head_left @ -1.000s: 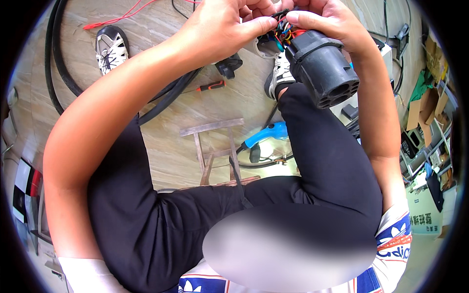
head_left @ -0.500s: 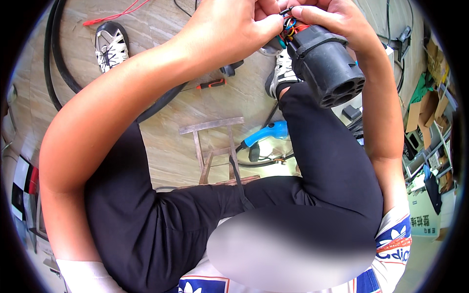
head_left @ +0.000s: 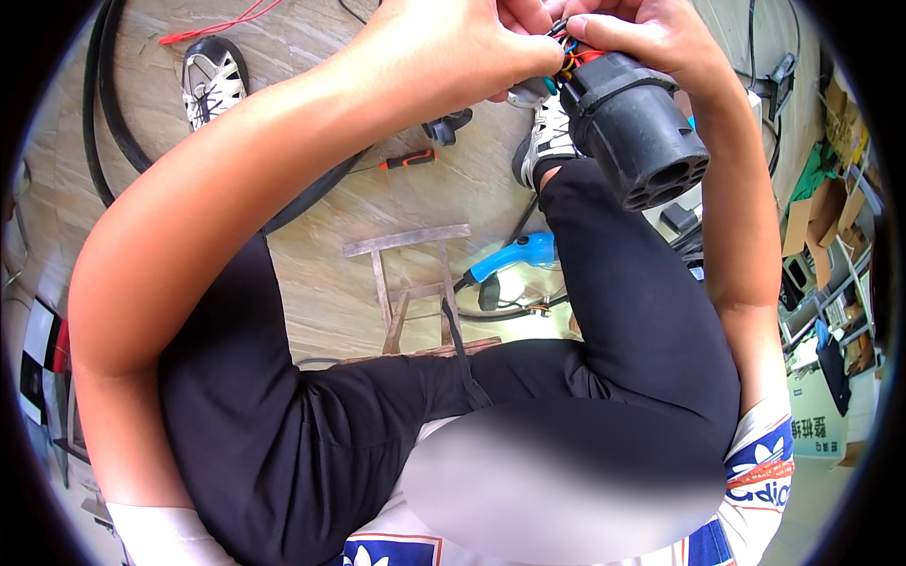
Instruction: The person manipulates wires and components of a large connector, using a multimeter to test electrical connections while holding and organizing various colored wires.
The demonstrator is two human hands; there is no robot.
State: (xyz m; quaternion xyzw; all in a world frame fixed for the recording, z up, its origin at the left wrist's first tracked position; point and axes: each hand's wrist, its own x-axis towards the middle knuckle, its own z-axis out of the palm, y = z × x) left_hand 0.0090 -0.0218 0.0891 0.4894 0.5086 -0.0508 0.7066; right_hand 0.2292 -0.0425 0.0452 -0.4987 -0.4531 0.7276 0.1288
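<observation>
A thick black round plug connector (head_left: 632, 127) is raised over my right knee, its holed face tilted down toward me. Thin coloured wires (head_left: 572, 62) come out of its back end. My left hand (head_left: 528, 47) pinches at these wires from the left, thumb and fingers closed. My right hand (head_left: 651, 40) is closed around the wires from the other side, its thumb pressed toward the left thumb, close against the connector's back. The fingers behind are partly hidden and the top edge cuts both hands off.
A red-and-black screwdriver (head_left: 408, 160) lies on the tiled floor near a black cable (head_left: 316, 198). Between my legs are a wooden stool frame (head_left: 408, 240) and a blue-handled charging plug (head_left: 514, 257). Red leads (head_left: 222, 26) lie far left; cardboard boxes (head_left: 823, 226) stand at right.
My left hand has shifted slightly right along the wires, its thumb now nearer the right thumb. The connector has moved a little to the right.
</observation>
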